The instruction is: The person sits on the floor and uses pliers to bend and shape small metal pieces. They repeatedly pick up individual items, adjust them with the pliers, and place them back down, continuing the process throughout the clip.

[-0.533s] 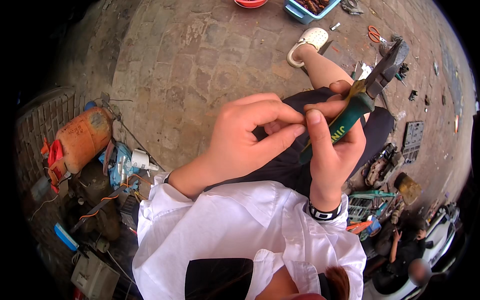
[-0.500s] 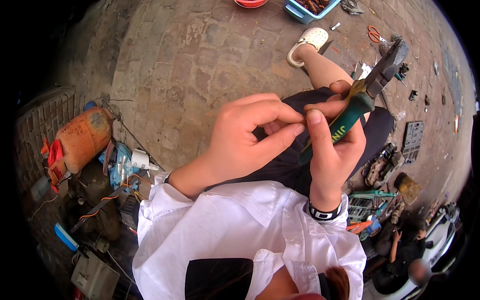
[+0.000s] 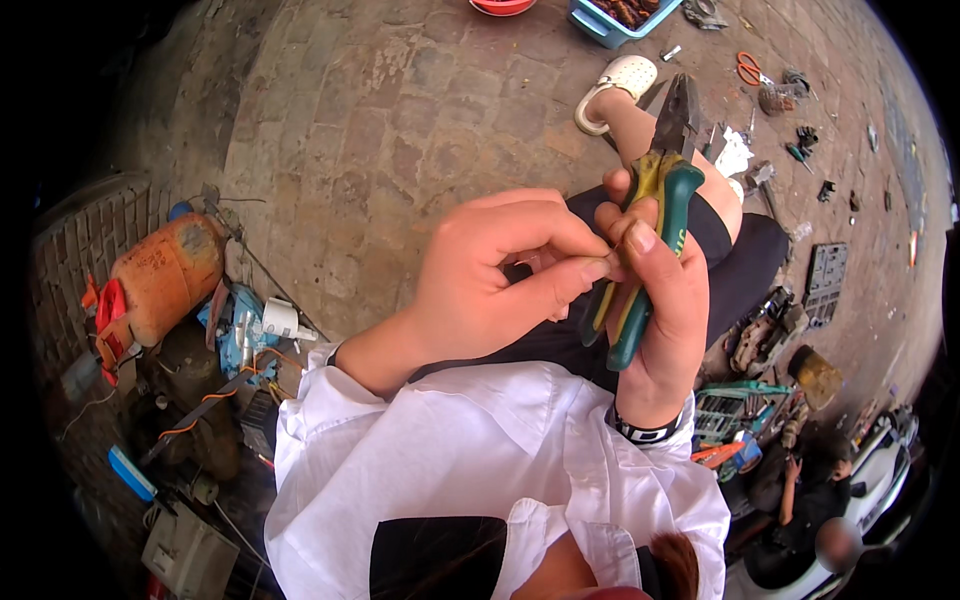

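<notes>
My right hand point(image 3: 672, 300) is wrapped round a pair of pliers point(image 3: 676, 205) with green and yellow handles, the dark jaws pointing away from me. Both handles lie in the palm, their ends sticking out towards my wrist. In front of my lap, my left hand point(image 3: 485, 265) is closed in a pinch, thumb against index finger. Its fingertips meet the fingers of my right hand beside the handles. Whatever lies between those fingertips is too small to make out.
On the brick floor at the far right lie orange-handled scissors point(image 3: 750, 68) and scattered small parts. A blue basin point(image 3: 607, 32) stands at the far edge. An orange gas cylinder point(image 3: 172, 272) is on the left; a green toolbox point(image 3: 735, 408) sits at right.
The pliers have swung left and closer to upright in my right hand, their jaws now further left and both handles showing. My left hand has barely moved and keeps its pinch.
</notes>
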Tool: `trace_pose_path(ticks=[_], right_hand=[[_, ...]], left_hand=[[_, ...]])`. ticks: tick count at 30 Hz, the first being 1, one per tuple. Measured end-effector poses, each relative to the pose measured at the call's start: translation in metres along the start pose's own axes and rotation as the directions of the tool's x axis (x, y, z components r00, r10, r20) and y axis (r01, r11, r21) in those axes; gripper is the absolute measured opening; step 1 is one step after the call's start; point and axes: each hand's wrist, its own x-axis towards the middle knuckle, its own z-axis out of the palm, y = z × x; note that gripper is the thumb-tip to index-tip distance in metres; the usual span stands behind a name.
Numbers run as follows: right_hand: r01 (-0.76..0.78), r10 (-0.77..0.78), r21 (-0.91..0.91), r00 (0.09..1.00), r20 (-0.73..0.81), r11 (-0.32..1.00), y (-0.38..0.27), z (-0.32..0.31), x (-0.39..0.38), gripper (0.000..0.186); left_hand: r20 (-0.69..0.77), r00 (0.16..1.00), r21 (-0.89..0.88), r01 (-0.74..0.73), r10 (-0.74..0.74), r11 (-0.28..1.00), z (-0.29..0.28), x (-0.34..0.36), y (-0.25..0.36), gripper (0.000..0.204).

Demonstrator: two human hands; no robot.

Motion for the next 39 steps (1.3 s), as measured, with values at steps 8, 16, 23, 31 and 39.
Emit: trace_pose_path(ticks=[8,16,23,31,39], right_hand=[[0.218,-0.226,-0.491,0.973,0.043,0.844,-0.0061,0.0003,0.0016,0.012],[0.204,-0.231,-0.527,0.973,0.016,0.825,-0.0054,0.0012,0.0005,0.009],[0.224,-0.245,-0.546,0.969,0.035,0.808,-0.0061,-0.0003,0.004,0.006],[0.231,-0.276,-0.667,0.96,0.038,0.709,-0.0042,-0.0029,0.0035,0.005],[0.079,-0.117,-0.491,0.992,-0.048,0.867,-0.0061,0.0034,0.0011,0.006]], left_hand=[[-0.145,0.989,0.155,-0.002,0.024,0.988,0.0006,-0.0039,0.0041,0.009],[-0.156,0.986,0.308,-0.01,0.061,0.951,0.001,-0.0033,0.005,0.011],[-0.13,0.976,0.494,-0.09,0.176,0.865,0.0016,-0.0001,0.0052,0.012],[-0.097,0.979,0.567,-0.095,0.181,0.818,0.0017,-0.0006,0.0054,0.012],[-0.134,0.99,0.323,-0.004,0.049,0.946,0.001,-0.0029,0.005,0.008]])
